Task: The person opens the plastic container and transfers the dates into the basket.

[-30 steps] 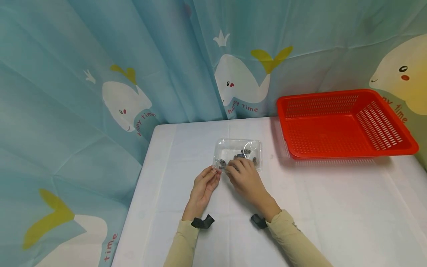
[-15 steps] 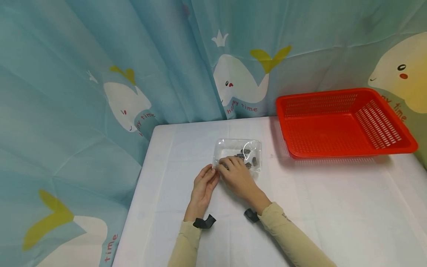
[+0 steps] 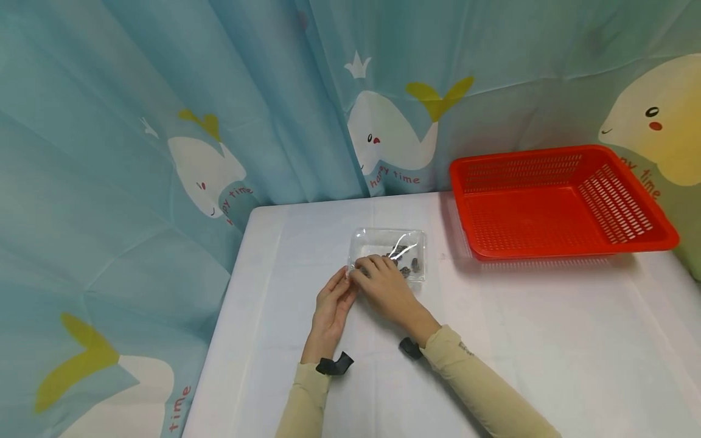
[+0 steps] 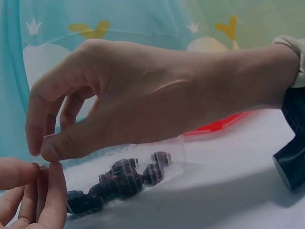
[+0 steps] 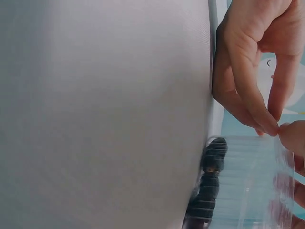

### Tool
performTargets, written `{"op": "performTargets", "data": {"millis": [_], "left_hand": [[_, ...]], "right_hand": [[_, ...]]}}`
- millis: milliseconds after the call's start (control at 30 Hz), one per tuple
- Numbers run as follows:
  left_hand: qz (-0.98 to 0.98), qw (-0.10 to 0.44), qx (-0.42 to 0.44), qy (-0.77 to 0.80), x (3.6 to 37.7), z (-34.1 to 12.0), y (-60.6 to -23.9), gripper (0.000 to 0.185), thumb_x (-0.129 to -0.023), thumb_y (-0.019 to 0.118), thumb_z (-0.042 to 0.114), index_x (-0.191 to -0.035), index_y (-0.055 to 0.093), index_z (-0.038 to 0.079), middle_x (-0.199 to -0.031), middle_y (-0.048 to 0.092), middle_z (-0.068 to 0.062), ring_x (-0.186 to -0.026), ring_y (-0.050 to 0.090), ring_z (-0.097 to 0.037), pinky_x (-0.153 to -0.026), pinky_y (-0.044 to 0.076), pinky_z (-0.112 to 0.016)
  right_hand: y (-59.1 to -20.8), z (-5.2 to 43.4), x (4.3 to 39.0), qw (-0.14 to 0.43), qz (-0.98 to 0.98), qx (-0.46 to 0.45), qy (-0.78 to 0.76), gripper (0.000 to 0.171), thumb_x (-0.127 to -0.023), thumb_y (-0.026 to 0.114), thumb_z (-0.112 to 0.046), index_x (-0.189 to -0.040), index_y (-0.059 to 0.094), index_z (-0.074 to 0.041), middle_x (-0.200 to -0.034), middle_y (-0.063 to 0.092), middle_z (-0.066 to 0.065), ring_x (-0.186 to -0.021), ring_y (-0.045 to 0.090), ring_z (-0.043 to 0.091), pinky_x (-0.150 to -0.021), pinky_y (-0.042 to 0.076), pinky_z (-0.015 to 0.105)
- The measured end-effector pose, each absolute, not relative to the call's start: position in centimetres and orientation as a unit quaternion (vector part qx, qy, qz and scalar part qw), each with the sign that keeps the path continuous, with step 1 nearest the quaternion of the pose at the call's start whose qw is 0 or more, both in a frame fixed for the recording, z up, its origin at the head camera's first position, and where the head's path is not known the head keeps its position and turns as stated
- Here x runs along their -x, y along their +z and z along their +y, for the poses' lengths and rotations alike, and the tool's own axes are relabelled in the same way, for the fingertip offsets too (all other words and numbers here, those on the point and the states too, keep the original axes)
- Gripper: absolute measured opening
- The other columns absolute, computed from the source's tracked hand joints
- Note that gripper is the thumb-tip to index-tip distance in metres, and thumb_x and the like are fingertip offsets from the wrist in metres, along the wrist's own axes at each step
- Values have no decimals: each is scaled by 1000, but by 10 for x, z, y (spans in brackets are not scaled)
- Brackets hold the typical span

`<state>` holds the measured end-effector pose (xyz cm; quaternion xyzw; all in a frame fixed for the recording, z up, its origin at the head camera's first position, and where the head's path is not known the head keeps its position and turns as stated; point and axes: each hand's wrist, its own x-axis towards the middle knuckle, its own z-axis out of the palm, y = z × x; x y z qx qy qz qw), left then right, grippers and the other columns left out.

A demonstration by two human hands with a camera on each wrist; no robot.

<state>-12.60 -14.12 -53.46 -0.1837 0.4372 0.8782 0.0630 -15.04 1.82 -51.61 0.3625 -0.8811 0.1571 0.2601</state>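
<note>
Both hands [image 3: 350,292] pinch, seemingly, the upright clear tray [image 3: 387,243].

curtain [image 3: 164,91]: teal blue, printed with white whales, yellow tails, red "happy time" lettering
basket [image 3: 558,204]: bright red, slotted walls
table [image 3: 547,340]: white
box [image 3: 387,238]: clear plastic, see-through
pieces [image 3: 408,266] in box: dark, blackish brown
sleeves [image 3: 482,389]: pale beige
wrist straps [image 3: 334,365]: black
</note>
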Motion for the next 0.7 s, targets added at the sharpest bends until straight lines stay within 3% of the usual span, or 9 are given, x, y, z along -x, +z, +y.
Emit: {"op": "performTargets", "data": {"millis": [333, 700], "left_hand": [[457, 51, 186, 869, 124, -139, -533, 47, -105, 53, -5, -152, 46, -5, -135, 59, -10, -117, 66, -14, -97, 59, -23], [453, 30, 190, 871, 122, -134, -532, 48, -104, 55, -3, -151, 45, -7, -123, 64, -7, -111, 67, -12, -95, 59, -21]], "right_hand": [[-510, 18, 154, 256, -879, -377, 138, 18, -91, 77, -9, -107, 71, -18, -116, 67, 3, -107, 63, 24, -89, 56, 39], [-517, 13, 157, 312, -869, -372, 97, 10, -94, 72, -15, -103, 69, -17, -106, 65, 2, -97, 64, 23, -80, 54, 36]]}}
